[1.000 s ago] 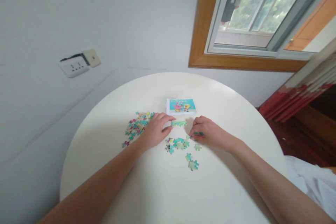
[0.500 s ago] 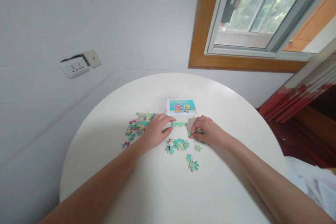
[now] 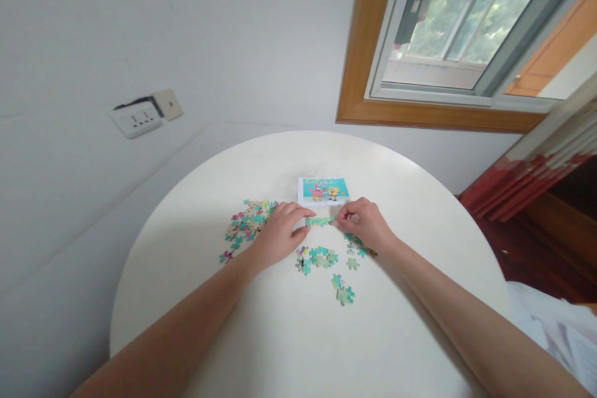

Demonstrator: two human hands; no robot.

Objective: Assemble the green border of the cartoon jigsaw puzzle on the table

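A short strip of joined green and teal puzzle pieces (image 3: 319, 221) lies flat on the white round table (image 3: 298, 336). My left hand (image 3: 282, 230) is at its left end, thumb and index finger curved around that end. At the strip's right end, my right hand (image 3: 366, 222) pinches a small puzzle piece (image 3: 334, 222), mostly hidden by the fingertips. Just behind the strip is a picture card (image 3: 325, 191) with cartoon figures. Loose green pieces (image 3: 355, 245) lie under and beside my right wrist.
A heap of mixed puzzle pieces (image 3: 245, 224) spreads left of my left hand. Nearer me are a joined cluster (image 3: 321, 257), a single piece (image 3: 352, 263) and a smaller group (image 3: 344, 292). Behind the table stands a wall with a socket (image 3: 136, 119) and a window.
My right hand has moved up and left from the loose pieces to the strip's right end, bringing a puzzle piece. My left hand has stayed at the strip's left end.
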